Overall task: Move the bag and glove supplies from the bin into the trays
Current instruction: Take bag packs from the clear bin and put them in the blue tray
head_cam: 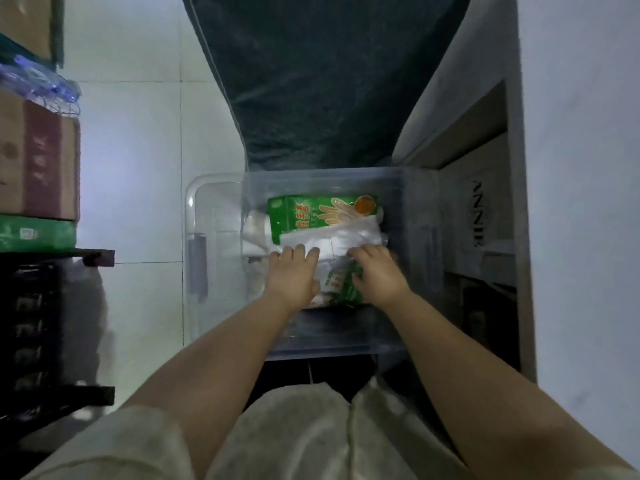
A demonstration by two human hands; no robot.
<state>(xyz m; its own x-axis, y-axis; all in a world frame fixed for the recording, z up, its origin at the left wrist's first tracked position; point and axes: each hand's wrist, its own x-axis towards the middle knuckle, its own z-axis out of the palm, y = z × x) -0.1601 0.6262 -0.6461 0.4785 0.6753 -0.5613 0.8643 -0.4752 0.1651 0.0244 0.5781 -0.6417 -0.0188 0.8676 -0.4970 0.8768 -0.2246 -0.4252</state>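
Note:
A clear plastic bin (214,188) stands on the floor in front of me. Inside it lie a green glove packet (311,211) with a hand picture, a white plastic-wrapped pack (332,239) across it, and a second green packet (341,284) nearer me. My left hand (294,271) rests palm down on the white pack, fingers curled over its near edge. On the right, my right hand (377,271) presses down on the white pack and the second green packet, its fingers bent. Whether either hand grips a pack is hidden. No tray is in view.
A dark green cloth-covered surface (322,74) rises behind the bin. On the left stand stacked cardboard boxes (38,157), a green box (34,233) and a black rack (31,323). A white cabinet with a labelled box (481,213) is on the right. White floor tiles (138,133) lie left of the bin.

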